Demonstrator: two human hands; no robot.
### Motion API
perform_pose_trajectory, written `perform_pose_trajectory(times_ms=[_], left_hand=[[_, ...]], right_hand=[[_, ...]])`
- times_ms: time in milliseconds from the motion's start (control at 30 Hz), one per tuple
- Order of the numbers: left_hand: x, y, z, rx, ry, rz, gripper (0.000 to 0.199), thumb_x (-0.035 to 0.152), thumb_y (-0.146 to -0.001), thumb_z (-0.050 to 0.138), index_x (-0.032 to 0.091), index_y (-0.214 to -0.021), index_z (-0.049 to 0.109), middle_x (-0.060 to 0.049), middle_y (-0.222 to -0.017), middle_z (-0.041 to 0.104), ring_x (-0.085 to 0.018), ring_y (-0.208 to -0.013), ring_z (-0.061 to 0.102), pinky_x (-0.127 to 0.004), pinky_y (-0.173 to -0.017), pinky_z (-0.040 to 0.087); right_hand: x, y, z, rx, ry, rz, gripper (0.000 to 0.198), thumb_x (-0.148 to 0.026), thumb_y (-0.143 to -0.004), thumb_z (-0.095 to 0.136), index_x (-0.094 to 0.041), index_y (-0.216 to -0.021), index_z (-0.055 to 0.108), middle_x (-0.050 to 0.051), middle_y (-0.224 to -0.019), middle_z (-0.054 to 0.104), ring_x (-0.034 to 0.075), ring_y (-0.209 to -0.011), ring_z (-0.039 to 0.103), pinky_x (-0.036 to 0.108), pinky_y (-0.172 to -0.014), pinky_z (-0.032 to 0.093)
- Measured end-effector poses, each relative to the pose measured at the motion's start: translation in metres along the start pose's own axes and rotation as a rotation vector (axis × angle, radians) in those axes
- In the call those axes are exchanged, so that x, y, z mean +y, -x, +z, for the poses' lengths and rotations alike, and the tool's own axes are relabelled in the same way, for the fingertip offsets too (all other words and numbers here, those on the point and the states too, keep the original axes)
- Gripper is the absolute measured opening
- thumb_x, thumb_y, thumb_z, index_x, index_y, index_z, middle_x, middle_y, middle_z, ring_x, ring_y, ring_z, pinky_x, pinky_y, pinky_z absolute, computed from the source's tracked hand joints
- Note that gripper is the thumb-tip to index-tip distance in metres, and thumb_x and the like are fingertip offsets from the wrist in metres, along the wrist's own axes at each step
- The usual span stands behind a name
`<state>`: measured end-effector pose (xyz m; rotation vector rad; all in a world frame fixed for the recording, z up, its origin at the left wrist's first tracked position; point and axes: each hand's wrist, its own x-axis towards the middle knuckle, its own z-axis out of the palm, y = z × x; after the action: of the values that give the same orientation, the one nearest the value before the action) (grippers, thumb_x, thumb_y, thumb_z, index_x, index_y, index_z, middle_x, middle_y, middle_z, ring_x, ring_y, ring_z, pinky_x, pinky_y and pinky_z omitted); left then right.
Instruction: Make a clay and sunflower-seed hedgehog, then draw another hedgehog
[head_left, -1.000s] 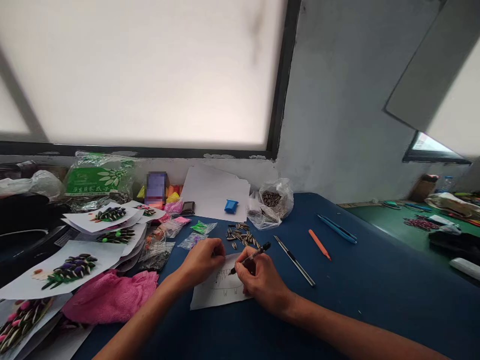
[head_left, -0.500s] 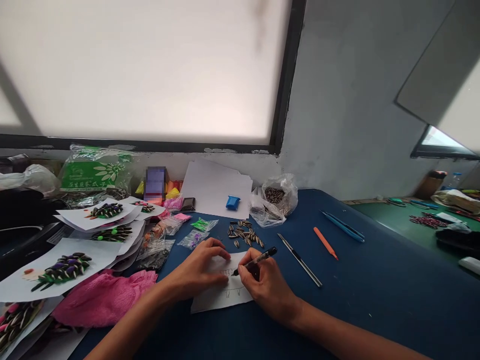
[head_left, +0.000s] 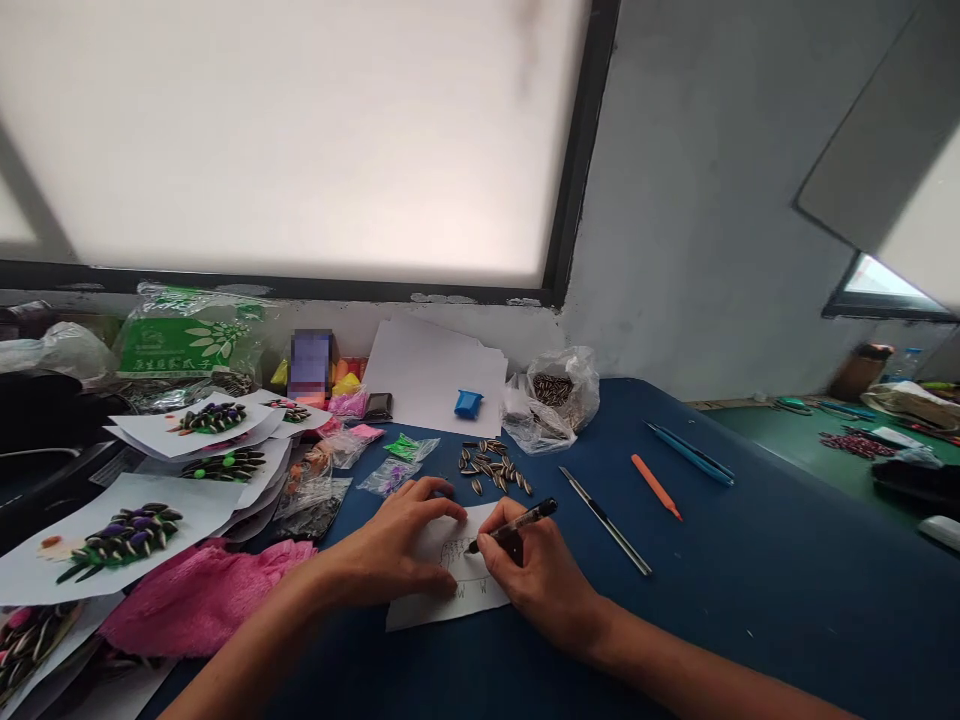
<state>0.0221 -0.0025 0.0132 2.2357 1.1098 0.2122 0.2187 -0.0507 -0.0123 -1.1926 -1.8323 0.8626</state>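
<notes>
A small white sheet of paper (head_left: 420,610) lies on the blue table, with a black line drawing on it, part of it covered by my hands. My left hand (head_left: 409,540) rests on the paper's left side, thumb and fingers spread apart. Between the fingers of my right hand (head_left: 529,570) is a black pen (head_left: 532,513), tilted, its tip at the drawing. Just beyond the paper lies a loose heap of striped sunflower seeds (head_left: 495,466). A silver craft knife (head_left: 606,522) lies to the right of my right hand.
An orange marker (head_left: 656,487) and blue tweezers (head_left: 690,453) lie at right. Behind are a plastic bag of seeds (head_left: 551,390), a blue packet (head_left: 469,403) and white sheets (head_left: 427,360). At left are seed-decorated papers (head_left: 202,510), a pink cloth (head_left: 202,605) and small clay packets (head_left: 390,475).
My left thumb and fingers have opened wider, and more of the drawing shows between my hands. The pen tip stays on the paper. The whole view has shifted very slightly.
</notes>
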Motion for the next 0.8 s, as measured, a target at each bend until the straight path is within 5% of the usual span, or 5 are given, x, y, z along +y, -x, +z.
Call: perform_pose_trajectory(times_ms=[133, 267, 800], left_hand=[[0.0017, 0.0015, -0.0017, -0.06, -0.134, -0.026, 0.069, 0.049, -0.073, 0.069, 0.034, -0.136, 0.048, -0.003, -0.157, 0.024, -0.035, -0.144, 0.011, -0.057, -0.114, 0.012], [-0.0036, 0.001, 0.0016, -0.08, -0.205, 0.031, 0.074, 0.062, -0.077, 0.06, 0.038, -0.143, 0.036, -0.002, -0.159, 0.016, -0.034, -0.145, 0.006, -0.059, -0.114, 0.012], [-0.0076, 0.0, 0.0049, -0.037, -0.17, 0.071, 0.072, 0.057, -0.077, 0.063, 0.034, -0.141, 0.041, -0.006, -0.157, 0.021, -0.037, -0.144, 0.011, -0.06, -0.112, 0.014]], right_hand=[[-0.0015, 0.0, -0.0008, 0.004, 0.025, -0.002, 0.012, -0.023, -0.089, 0.048, -0.019, -0.078, 0.05, -0.006, -0.056, 0.044, 0.009, -0.048, 0.039, 0.021, -0.046, 0.029], [-0.0019, 0.0002, -0.0006, -0.015, 0.021, 0.002, 0.012, -0.024, -0.09, 0.048, -0.019, -0.078, 0.049, -0.006, -0.056, 0.044, 0.009, -0.048, 0.04, 0.021, -0.045, 0.029], [-0.0032, 0.0017, 0.0, -0.004, 0.033, -0.027, 0.011, -0.019, -0.087, 0.049, -0.02, -0.076, 0.047, -0.007, -0.054, 0.043, 0.009, -0.047, 0.041, 0.021, -0.045, 0.029]])
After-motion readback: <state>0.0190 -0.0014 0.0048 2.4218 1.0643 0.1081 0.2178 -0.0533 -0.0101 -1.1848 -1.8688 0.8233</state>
